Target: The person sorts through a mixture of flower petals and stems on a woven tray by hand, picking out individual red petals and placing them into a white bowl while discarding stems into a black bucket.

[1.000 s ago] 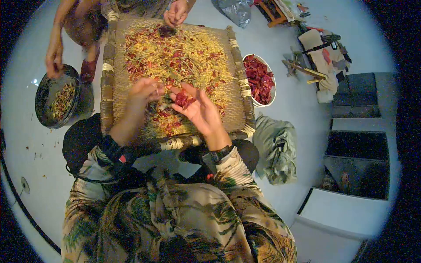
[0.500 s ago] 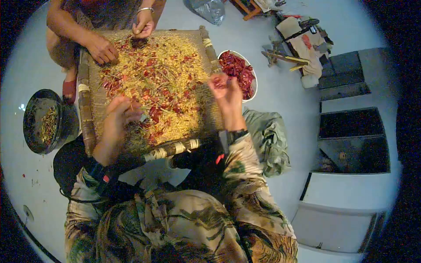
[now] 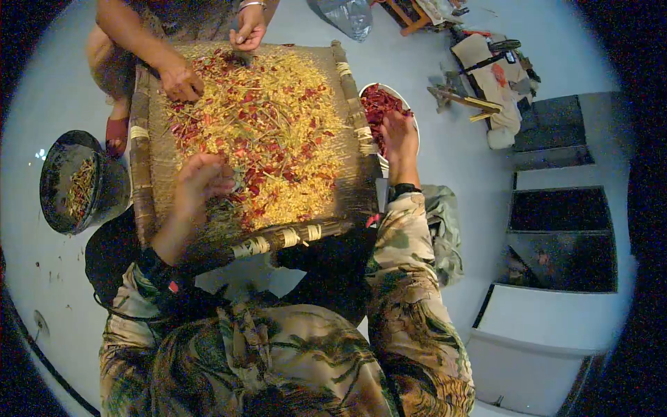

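Observation:
A square woven tray (image 3: 154,167) with a wooden frame carries a spread of yellow kernels or seeds (image 3: 295,198), mixed with red dried chili pieces (image 3: 253,187) and thin stalks. My left hand (image 3: 201,182) hovers over the tray's near left part, its fingers loosely bent and apart; blur softens the fingertips. Beyond the tray's right edge, my right hand (image 3: 400,142) is over a white bowl (image 3: 416,142) heaped with red dried chilies (image 3: 379,104). Its fingers point into the bowl, seemingly loose, and partly hide the chilies. I see nothing held in either hand.
Across the tray, another person's hands (image 3: 182,80) work at its far left edge and far side. A black bucket (image 3: 104,187) with brownish scraps stands left. A greenish sack (image 3: 443,229) lies right, and a plastic bag (image 3: 347,17) sits behind.
My right hand has moved right from the tray's edge, where it held red chili pieces, to over the white bowl. My left hand stays over the tray. The view has shifted slightly.

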The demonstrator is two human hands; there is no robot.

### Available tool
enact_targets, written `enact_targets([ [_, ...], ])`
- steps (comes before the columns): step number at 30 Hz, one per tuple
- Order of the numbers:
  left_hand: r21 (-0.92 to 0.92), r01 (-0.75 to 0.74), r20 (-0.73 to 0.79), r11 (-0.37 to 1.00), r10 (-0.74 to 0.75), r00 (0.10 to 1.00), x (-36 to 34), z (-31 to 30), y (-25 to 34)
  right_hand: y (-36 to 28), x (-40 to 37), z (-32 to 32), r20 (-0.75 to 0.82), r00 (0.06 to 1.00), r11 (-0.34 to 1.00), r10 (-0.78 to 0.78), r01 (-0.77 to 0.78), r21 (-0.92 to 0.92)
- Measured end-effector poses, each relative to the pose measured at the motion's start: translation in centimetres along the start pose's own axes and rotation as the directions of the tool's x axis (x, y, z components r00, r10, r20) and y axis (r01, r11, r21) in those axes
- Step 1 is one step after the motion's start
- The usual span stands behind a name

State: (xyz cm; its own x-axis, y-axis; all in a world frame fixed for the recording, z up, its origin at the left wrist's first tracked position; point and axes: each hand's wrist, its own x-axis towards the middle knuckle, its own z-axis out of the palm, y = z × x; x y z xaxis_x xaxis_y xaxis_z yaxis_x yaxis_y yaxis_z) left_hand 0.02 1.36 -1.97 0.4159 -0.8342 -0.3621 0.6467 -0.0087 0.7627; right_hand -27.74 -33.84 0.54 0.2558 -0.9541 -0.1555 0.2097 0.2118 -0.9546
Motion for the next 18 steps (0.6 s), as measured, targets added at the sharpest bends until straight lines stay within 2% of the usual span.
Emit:
enact_targets([
  [1, -0.007, -0.006, -0.001, 1.000, 0.006, 1.000, 0.0, -0.1, 0.0, 0.6, -0.4, 1.5, 0.044, 0.999, 0.999, 0.024, -0.023, -0.035],
  [4, -0.022, -0.027, -0.002, 0.999, 0.027, 1.000, -0.3, 0.1, 0.1, 1.7, -1.1, 6.2, 0.165, 0.986, 0.915, 0.022, 0.047, -0.400],
  [6, -0.024, -0.045, -0.006, 0.999, 0.045, 0.999, -0.7, 0.2, 0.5, 6.3, 3.3, 5.0, 0.337, 0.938, 0.630, -0.082, 0.311, -0.712],
  [7, -0.015, -0.032, -0.025, 0.999, 0.031, 0.999, -0.8, 0.4, 0.7, 7.1, 3.0, 6.3, 0.369, 0.924, 0.477, -0.103, 0.371, -0.797],
  [10, 0.009, -0.015, -0.064, 1.000, 0.016, 0.998, -1.2, 1.2, 1.3, 8.3, 2.9, 9.4, 0.454, 0.884, 0.303, -0.110, 0.465, -0.832],
  [14, 0.072, -0.049, -0.061, 0.996, 0.054, 0.997, -0.9, 0.7, 0.6, 7.1, 2.6, 14.2, 0.482, 0.875, 0.050, 0.039, 0.480, -0.876],
  [15, 0.095, -0.058, -0.060, 0.994, 0.064, 0.996, -0.7, 0.3, 0.2, 8.1, 3.9, 14.0, 0.527, 0.850, 0.028, 0.018, 0.526, -0.850],
  [18, 0.071, -0.001, -0.082, 0.997, 0.007, 0.997, -0.3, 0.2, -0.2, 11.5, 7.0, 14.1, 0.645, 0.743, -0.044, -0.177, 0.649, -0.760],
])
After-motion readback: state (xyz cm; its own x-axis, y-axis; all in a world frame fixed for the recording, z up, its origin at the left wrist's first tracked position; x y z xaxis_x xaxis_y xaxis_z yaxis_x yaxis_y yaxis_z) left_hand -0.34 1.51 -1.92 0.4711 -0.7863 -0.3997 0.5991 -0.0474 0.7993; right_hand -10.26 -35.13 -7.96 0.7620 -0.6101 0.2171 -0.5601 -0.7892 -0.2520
